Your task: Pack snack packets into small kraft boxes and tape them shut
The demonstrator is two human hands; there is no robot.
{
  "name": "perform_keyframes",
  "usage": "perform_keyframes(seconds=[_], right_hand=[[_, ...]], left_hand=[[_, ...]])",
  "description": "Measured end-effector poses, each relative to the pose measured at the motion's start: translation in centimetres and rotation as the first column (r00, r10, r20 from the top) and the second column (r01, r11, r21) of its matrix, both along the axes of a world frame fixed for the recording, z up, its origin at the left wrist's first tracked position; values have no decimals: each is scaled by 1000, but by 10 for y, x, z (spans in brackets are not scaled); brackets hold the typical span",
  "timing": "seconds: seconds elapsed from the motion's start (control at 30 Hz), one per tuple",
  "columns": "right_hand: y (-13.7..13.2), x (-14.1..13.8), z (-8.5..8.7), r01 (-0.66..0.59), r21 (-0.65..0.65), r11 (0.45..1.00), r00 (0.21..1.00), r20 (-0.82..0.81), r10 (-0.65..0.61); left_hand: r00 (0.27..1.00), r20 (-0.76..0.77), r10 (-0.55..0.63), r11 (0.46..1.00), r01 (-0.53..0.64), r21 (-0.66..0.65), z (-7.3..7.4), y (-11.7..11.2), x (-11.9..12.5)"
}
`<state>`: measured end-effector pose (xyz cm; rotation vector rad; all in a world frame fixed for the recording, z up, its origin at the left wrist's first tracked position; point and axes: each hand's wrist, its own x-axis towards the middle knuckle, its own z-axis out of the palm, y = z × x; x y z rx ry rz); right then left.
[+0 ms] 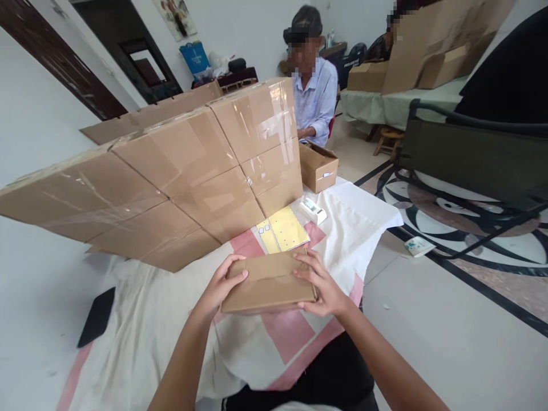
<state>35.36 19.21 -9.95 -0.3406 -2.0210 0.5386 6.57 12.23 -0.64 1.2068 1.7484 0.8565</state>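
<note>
A small brown cardboard box [268, 285] sits in front of me over the cloth-covered table, its top flaps closed along a middle seam. My left hand [225, 282] grips its left end, with the thumb lying on top. At the right end, my right hand [319, 282] wraps round the side, fingers over the top and thumb low on the near edge. Just beyond the box lies a yellow printed sheet or packet [285, 228]. What is inside the box is hidden.
A tall partition of taped cardboard [188, 182] stands across the table. Behind its right end sits a person [317, 97] beside an open carton [319, 165]. A white device [313, 210] rests on the cloth [342, 222]. A dark flat object [97, 317] lies left; a folding chair [475, 142] stands right.
</note>
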Motion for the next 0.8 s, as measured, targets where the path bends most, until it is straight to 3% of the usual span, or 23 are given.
perform_keyframes(seconds=[0.1, 0.17, 0.23, 0.3, 0.4, 0.5, 0.6, 0.7, 0.8], right_hand=[[-19, 43, 3, 91, 14, 996, 995, 28, -91], [-27, 82, 3, 255, 9, 967, 967, 8, -255], [-25, 121, -1, 497, -39, 867, 865, -56, -498], [-11, 151, -5, 677, -131, 724, 711, -139, -690], [33, 173, -8, 825, -93, 557, 538, -172, -825], [98, 168, -10, 898, 93, 430, 438, -110, -892], [170, 146, -9, 937, 130, 324, 333, -54, -941], [230, 114, -1, 943, 90, 320, 312, 98, -945], [266, 80, 15, 922, 92, 376, 346, 238, -908]], left_hand=[[999, 35, -33, 998, 31, 53, -13, 11, 19], [996, 70, -56, 995, 50, 85, -26, 15, 26], [992, 97, -76, 995, 69, 76, -41, 10, 25], [994, 98, -48, 998, 44, 43, -60, -6, 17], [996, 30, 88, 994, -90, 58, -92, -48, -2], [970, -164, 179, 978, -158, 136, -130, -93, -22], [881, -444, 161, 967, -52, 248, -166, -122, -36], [750, -642, 159, 957, 43, 287, -186, -132, -44], [688, -720, 94, 952, 150, 267, -188, -131, -49]])
